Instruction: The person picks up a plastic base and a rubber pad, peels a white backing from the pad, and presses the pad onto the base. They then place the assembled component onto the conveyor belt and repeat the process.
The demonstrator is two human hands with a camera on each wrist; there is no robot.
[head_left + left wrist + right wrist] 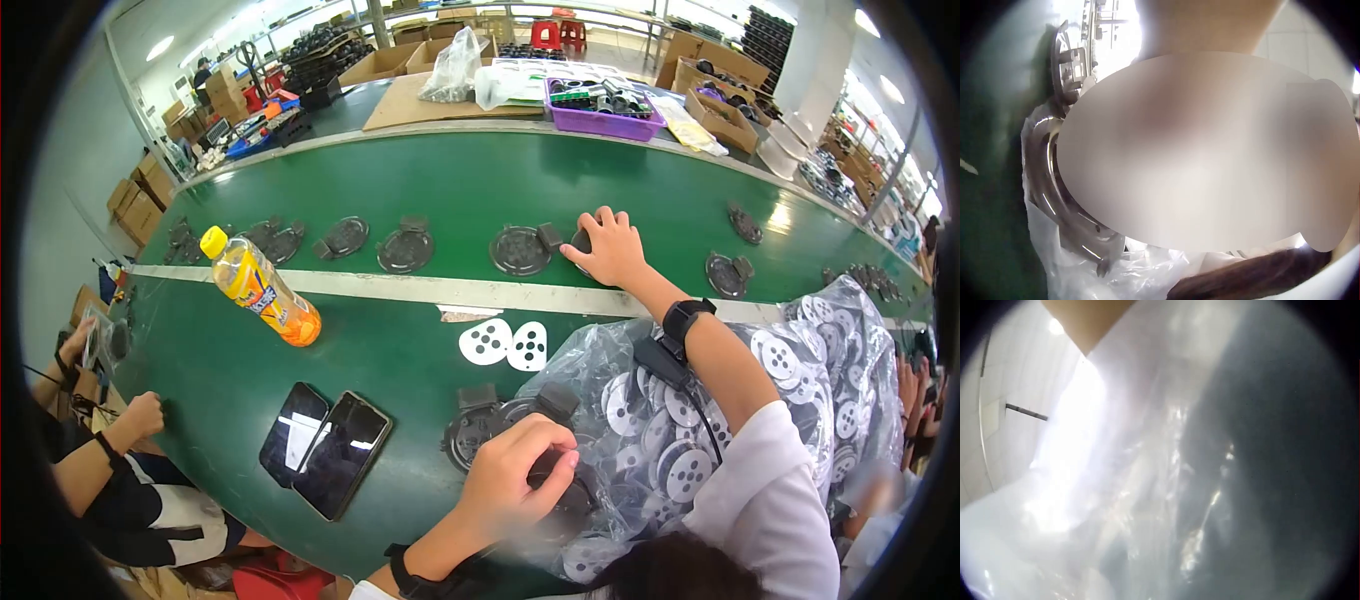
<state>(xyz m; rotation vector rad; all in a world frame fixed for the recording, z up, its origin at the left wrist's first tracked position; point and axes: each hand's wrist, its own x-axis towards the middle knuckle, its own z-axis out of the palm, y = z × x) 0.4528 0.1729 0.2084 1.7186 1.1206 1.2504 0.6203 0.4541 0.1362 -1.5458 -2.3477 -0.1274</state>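
— On the green belt, what is happening?
— The right hand (608, 247) is reaching out, fingers curling over a dark disc (582, 243); the left hand (515, 478) is gripping a black part (560, 478) beside the bag (800, 400).
— Next?
— Probably drawing that disc back, carefully.
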